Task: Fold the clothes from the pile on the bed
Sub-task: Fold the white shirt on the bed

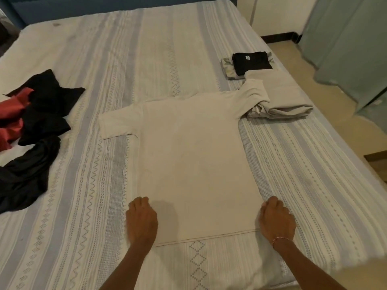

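A white T-shirt [192, 155] lies flat on the striped bed [83, 185], hem toward me and sleeves spread out. My left hand [141, 220] holds the shirt's lower left edge with curled fingers. My right hand [276, 219], a bracelet at its wrist, holds the lower right edge the same way. The shirt's right sleeve [254, 92] drapes over a folded beige cloth [278, 103]. At the left edge of the bed lies the unfolded pile of black clothes [39, 114] and a red garment [12, 114].
A folded black garment [251, 62] sits on a folded patterned one at the bed's far right edge. Beyond that edge are the tan floor [335, 126] and a green curtain [351, 38]. A dark headboard [104, 5] runs along the far side.
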The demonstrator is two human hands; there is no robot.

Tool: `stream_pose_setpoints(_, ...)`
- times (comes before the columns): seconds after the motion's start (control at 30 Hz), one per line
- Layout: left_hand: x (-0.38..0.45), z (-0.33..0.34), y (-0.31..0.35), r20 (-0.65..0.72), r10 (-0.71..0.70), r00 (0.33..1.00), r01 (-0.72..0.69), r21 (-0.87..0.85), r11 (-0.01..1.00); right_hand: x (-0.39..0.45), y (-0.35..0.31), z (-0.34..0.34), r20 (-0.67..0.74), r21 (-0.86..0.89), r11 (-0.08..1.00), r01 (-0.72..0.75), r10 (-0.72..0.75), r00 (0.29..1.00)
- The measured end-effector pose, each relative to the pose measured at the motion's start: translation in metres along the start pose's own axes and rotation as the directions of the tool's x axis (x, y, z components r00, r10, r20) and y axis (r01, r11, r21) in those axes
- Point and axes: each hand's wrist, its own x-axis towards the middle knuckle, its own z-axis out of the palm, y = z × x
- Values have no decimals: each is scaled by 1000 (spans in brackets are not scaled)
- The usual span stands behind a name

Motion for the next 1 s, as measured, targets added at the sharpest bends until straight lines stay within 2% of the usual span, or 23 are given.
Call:
stream_pose_setpoints(0.1, 27, -1, 43, 19, 299, 954, -296, -86, 951, 13, -8, -5, -19, 133, 990, 52, -50, 999)
stream_pose_setpoints(0.17, 48, 2, 77, 64, 472, 879, -464, -112, 879, 24, -12, -6, 72, 240, 970, 27, -46, 996)
stream_pose_setpoints(0.23, 70, 2, 114, 99, 562, 821, -546, -152, 824, 38, -17, -2, 257, 355, 929, -110, 17, 966)
stream_pose_setpoints(0.3, 91, 4, 157, 137, 612, 779, -584, -200, 787, 56, -14, 3, 468, 375, 890, -259, 60, 882)
stream_pose_setpoints(0.4, 123, 9, 215, 138, 672, 728, -641, -213, 738, 83, -3, -2, 634, 357, 879, -315, 20, 773)
stream_pose_setpoints(0.57, 173, 11, 287, 121, 795, 594, -791, -94, 605, 100, 8, -2, 735, 401, 828, -392, -36, 677)
stream_pose_setpoints(0.73, 213, 13, 319, 213, 904, 370, -928, 35, 372, 120, 19, -1, 790, 425, 830, -361, -145, 596)
stream_pose_setpoints(0.8, 223, 17, 324, 214, 932, 293, -956, 75, 284, 117, 18, -9, 793, 439, 840, -319, -195, 578)
stream_pose_setpoints(0.87, 232, 18, 327, 234, 942, 241, -969, 114, 220, 108, 10, -13, 775, 410, 880, -240, -197, 601)
stream_pose_setpoints(0.93, 242, 16, 326, 245, 944, 223, -972, 125, 197, 99, 1, -14, 759, 388, 902, -187, -198, 620)
stream_pose_setpoints(1.0, 250, 15, 321, 223, 949, 222, -972, 122, 199, 95, -4, -14, 752, 365, 910, -195, -165, 638)
